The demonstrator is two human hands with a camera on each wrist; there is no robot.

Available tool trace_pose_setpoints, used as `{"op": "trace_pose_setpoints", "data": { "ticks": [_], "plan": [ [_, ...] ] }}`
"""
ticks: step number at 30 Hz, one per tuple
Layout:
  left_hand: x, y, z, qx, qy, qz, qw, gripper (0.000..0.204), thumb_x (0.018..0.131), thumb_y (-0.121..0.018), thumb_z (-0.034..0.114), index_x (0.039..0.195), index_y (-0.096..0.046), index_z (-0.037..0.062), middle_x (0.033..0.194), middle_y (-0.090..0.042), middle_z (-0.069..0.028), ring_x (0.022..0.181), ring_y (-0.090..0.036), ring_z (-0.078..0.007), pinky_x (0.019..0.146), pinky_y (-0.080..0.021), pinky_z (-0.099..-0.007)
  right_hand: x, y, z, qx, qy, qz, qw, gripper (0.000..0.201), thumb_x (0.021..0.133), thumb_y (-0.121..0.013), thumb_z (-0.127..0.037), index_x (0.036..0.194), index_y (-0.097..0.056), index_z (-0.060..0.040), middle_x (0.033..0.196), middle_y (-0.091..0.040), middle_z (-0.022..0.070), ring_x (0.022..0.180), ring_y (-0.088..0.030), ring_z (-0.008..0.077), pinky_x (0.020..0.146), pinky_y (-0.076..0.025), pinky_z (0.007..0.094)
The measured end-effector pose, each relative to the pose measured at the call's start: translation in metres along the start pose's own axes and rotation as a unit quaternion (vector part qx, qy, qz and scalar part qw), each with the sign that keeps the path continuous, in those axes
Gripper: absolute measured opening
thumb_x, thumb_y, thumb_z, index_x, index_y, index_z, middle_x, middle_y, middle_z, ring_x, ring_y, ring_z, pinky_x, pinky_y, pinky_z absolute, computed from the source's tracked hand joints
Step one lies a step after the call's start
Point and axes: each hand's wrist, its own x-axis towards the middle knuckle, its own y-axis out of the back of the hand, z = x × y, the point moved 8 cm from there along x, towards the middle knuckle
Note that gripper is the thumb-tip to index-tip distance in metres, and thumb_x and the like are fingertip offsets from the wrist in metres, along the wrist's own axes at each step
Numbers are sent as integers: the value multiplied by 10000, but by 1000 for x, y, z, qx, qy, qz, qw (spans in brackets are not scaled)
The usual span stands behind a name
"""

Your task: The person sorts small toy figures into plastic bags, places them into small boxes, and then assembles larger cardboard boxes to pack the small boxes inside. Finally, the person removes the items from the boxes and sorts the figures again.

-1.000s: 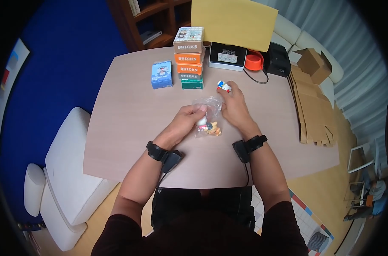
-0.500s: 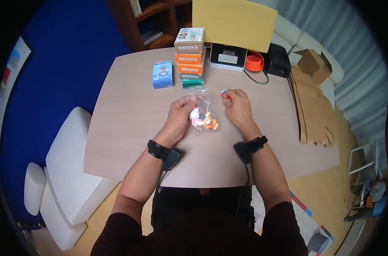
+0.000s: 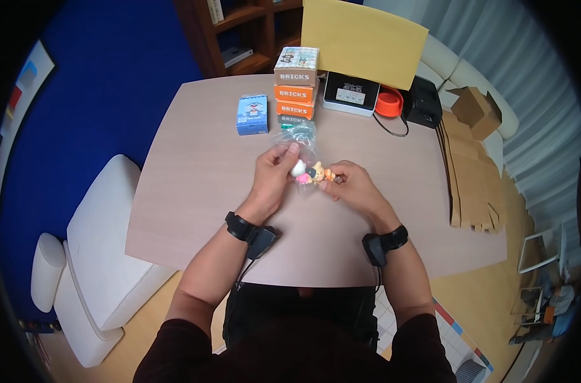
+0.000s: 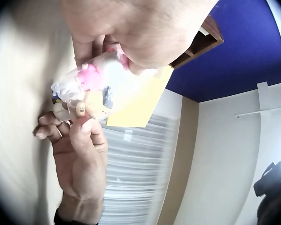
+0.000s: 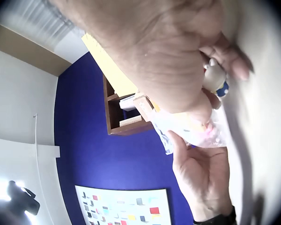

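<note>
My left hand (image 3: 271,177) pinches a clear plastic bag (image 3: 301,135) at its left side, over the middle of the table. Inside the bag show a pink-and-white toy figurine (image 3: 302,179) and a tan, bear-like figurine (image 3: 318,171) with orange on it. From the other side my right hand (image 3: 362,191) pinches the tan figurine between thumb and finger. Its other fingers curl round a small white-and-blue figurine (image 5: 215,77), visible in the right wrist view and hidden by the hand from above.
Behind the bag rises a stack of BRICKS boxes (image 3: 295,93), with a blue box (image 3: 252,115) to its left. Further right are a black-and-white device (image 3: 349,92), a red round object (image 3: 389,102) and a black device (image 3: 422,102). Flattened cardboard (image 3: 472,169) lies along the right edge.
With the white-and-blue figurine held in it, my right hand has come down and inward to the bag and now pinches the tan figurine. The left hand keeps its hold on the bag.
</note>
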Motion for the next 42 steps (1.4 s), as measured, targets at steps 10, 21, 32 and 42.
{"op": "trace_pose_setpoints", "data": {
  "ticks": [10, 21, 32, 42],
  "plan": [
    [-8, -8, 17, 118, -79, -17, 990, 234, 1077, -671, 207, 1156, -743, -1, 1053, -761, -63, 997, -683, -138, 912, -523, -303, 2, 7, 3, 197, 6, 124, 972, 257, 1011, -769, -206, 1135, -775, 19, 888, -701, 10, 693, -592, 66, 666, -523, 223],
    [-1, -2, 5, 38, -39, -42, 998, 252, 1102, -618, 183, 1156, -723, -40, 1138, -747, -106, 1052, -701, -185, 985, -553, -354, 3, 10, 15, 72, -9, 144, 987, 322, 952, -845, -226, 1147, -792, 25, 997, -649, 67, 775, -646, 105, 618, -546, 256],
    [-1, 6, 7, 59, -41, -4, 997, 227, 983, -745, 22, 1198, -699, -33, 1043, -767, -89, 916, -734, -162, 877, -594, -323, -5, 55, 3, -109, 43, 217, 969, 192, 973, -731, -92, 1141, -790, -21, 984, -718, 131, 812, -680, 169, 746, -573, 317],
    [-18, -30, -16, 105, 113, -167, 974, 371, 897, -806, -57, 1238, -674, 1, 992, -754, -39, 919, -721, -98, 844, -598, -257, -16, 72, -25, 169, 74, 187, 965, 318, 1002, -610, 35, 1316, -631, -12, 1028, -742, 102, 798, -707, 132, 729, -551, 257]
  ]
}}
